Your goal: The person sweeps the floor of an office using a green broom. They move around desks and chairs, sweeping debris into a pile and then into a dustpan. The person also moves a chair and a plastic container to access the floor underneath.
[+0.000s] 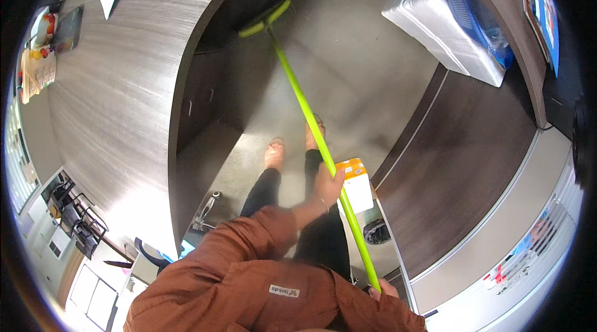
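Below, a green broom slants across the floor, head under the curved bench; left hand fingers wrap mid-handle to steer, right hand fingers grip its top.

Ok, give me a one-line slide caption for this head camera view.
Both hands, left hand and right hand, grip a green broom sweeping the grey floor beside a curved wooden counter.

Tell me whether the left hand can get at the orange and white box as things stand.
Probably yes. The left hand grips the green broom handle right beside the box, with nothing between them. It would have to let go of the handle first, while the right hand holds the top end.
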The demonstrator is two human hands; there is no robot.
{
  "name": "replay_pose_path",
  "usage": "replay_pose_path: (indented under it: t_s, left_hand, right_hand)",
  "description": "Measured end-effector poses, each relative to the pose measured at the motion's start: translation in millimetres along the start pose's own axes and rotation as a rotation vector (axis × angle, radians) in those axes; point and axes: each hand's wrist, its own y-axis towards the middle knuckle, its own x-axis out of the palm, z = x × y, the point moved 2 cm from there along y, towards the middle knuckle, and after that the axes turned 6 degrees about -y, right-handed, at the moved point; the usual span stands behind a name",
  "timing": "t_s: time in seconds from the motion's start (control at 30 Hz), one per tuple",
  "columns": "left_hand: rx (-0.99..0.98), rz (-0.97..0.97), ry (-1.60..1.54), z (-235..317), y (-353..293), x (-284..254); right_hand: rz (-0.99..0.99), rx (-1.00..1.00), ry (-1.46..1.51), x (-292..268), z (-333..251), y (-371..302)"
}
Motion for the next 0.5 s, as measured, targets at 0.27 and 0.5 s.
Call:
replay_pose_path:
  t_s: [0.27,0.5]
  left_hand:
    - [0.299,0.131,0.348,163,230,-70]
    - [-0.044,-0.144,0.186,11,49,-41]
  right_hand:
    - [-0.065,-0.295,0.631,49,-210,149]
    - [0.083,-0.11,0.119,117,-60,34]
